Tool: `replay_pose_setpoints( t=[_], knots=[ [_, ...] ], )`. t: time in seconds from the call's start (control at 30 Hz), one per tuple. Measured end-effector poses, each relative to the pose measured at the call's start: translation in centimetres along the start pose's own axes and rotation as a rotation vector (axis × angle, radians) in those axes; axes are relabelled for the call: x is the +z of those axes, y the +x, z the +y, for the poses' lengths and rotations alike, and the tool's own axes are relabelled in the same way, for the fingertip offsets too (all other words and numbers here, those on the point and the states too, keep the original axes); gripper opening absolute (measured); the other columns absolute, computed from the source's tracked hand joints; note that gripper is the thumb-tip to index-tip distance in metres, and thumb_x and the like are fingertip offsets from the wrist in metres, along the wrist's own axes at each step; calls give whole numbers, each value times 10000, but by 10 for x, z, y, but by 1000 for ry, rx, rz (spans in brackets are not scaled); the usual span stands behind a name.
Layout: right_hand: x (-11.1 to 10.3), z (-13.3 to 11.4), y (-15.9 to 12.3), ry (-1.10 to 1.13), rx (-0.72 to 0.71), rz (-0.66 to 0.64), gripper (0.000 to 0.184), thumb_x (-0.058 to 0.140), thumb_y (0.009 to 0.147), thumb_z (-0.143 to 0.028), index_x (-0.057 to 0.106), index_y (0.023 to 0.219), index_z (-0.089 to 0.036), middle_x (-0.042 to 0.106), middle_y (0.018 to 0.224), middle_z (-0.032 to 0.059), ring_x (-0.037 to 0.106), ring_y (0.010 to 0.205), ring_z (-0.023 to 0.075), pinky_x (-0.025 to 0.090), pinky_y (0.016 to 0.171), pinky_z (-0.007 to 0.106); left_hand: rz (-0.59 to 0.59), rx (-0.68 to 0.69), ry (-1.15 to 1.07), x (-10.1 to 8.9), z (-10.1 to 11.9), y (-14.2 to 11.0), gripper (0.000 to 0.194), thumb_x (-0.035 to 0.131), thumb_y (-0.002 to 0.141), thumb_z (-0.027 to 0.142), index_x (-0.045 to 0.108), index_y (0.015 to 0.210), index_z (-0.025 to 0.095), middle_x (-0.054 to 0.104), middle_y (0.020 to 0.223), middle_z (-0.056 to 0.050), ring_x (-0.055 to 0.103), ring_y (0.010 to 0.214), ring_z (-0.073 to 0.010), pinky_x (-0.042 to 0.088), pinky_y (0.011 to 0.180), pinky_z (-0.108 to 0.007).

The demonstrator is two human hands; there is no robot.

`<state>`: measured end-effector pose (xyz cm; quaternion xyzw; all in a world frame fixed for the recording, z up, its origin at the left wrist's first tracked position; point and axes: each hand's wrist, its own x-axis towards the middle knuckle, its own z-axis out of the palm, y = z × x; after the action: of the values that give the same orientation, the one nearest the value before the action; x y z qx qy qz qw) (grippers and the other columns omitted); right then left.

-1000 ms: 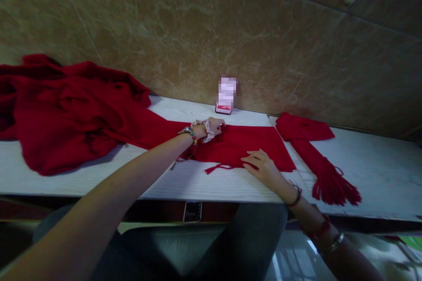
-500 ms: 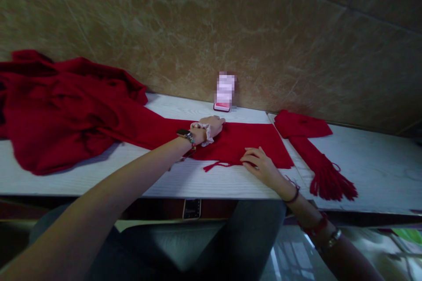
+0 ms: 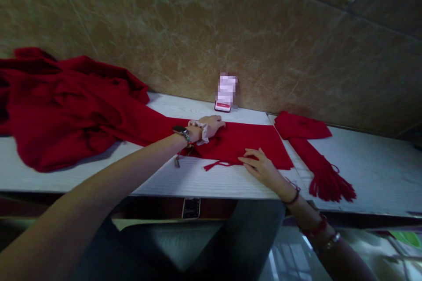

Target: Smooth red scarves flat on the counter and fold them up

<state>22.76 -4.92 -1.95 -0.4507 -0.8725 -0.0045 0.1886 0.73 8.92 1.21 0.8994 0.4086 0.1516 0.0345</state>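
A long red fabric piece [image 3: 260, 136] lies flat along the white tabletop, and its left part runs into a large crumpled heap of red cloth [image 3: 59, 114]. My left hand [image 3: 211, 126] rests on the far edge of the flat part, loosely bent fingers a little apart. A pink scrunchie and a watch circle that wrist. At the near edge, my right hand [image 3: 260, 167] touches the fabric with its fingers spread. Thin red strands [image 3: 217, 164] stick out from the near edge, left of my right hand.
A folded red scarf with a tasselled end [image 3: 305, 145] lies to the right on the white table [image 3: 376, 167]. One phone [image 3: 226, 92] leans against the brown marbled wall. Another dark device [image 3: 191, 207] sits below the table's front edge, above my lap.
My left hand has shifted slightly left along the far edge, its wrist moving with it. My right hand has barely moved. The fabric lies much as before.
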Motion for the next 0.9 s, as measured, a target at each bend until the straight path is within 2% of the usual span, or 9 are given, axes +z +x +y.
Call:
replay_pose_setpoints(
  t=[0.13, 0.23, 0.33, 0.47, 0.53, 0.63, 0.7, 0.8, 0.9],
  knots=[
    [0, -1, 0, 6, 1, -15, 304, 411, 861, -213, 597, 1100, -243, 556, 1072, 92, 479, 1091, 203, 239, 999, 507, 102, 163, 36, 7, 18, -29, 338, 373, 853, 191, 519, 1158, 188, 462, 1208, -86, 458, 1082, -179, 382, 908, -290],
    [-1, -1, 1, 12, 10, -17, 310, 399, 863, -210, 600, 1097, -231, 556, 1073, 101, 480, 1091, 208, 235, 998, 515, -90, 200, 58, 10, 17, -48, 408, 376, 880, 359, 410, 1275, 264, 336, 1363, -47, 313, 1231, -241, 288, 993, -411],
    [-1, 0, 1, 21, 16, -29, 324, 380, 864, -200, 593, 1107, -224, 549, 1091, 110, 477, 1097, 208, 234, 999, 517, -291, 23, 130, 11, 5, -58, 526, 382, 851, 496, 290, 1341, 329, 227, 1427, -24, 192, 1276, -352, 216, 971, -557],
    [1, 1, 0, 26, 1, -41, 330, 366, 868, -206, 580, 1119, -220, 536, 1115, 113, 461, 1117, 206, 227, 1004, 519, -334, -229, 193, 0, 3, -63, 658, 418, 782, 605, 295, 1350, 296, 193, 1436, -62, 133, 1265, -434, 153, 960, -601],
    [1, 0, 0, 24, 2, -34, 324, 367, 869, -206, 582, 1110, -224, 542, 1108, 108, 463, 1117, 206, 228, 1005, 520, -319, -202, 197, -6, 13, -61, 655, 441, 786, 577, 318, 1346, 260, 209, 1428, -87, 132, 1273, -417, 145, 981, -577],
    [-2, -2, 3, 45, 26, -11, 293, 378, 866, -207, 607, 1049, -210, 574, 1054, 99, 501, 1068, 203, 273, 992, 497, -240, 55, 141, -9, 34, -56, 488, 417, 861, 393, 353, 1325, 257, 246, 1420, -46, 164, 1303, -289, 176, 1035, -454],
    [-6, -2, 8, 83, 63, 11, 276, 377, 865, -207, 617, 1001, -191, 602, 986, 93, 544, 987, 191, 361, 945, 443, -200, 185, 93, -2, 42, -51, 406, 379, 884, 293, 406, 1288, 267, 295, 1401, 4, 201, 1300, -215, 186, 1053, -378],
    [-14, 5, 23, 87, 120, 78, 276, 380, 856, -217, 595, 1024, -173, 608, 975, 99, 561, 936, 187, 437, 877, 374, -218, 183, 44, 14, 41, -50, 385, 343, 898, 293, 418, 1276, 281, 325, 1385, 29, 231, 1288, -218, 200, 1048, -401],
    [-13, 17, 45, -5, 175, 98, 359, 382, 854, -268, 513, 1168, -151, 539, 1160, 136, 474, 1105, 219, 384, 940, 418, -220, 154, 32, 24, 35, -54, 406, 315, 908, 336, 357, 1310, 311, 262, 1414, 32, 195, 1297, -255, 206, 1032, -452]
  ],
)
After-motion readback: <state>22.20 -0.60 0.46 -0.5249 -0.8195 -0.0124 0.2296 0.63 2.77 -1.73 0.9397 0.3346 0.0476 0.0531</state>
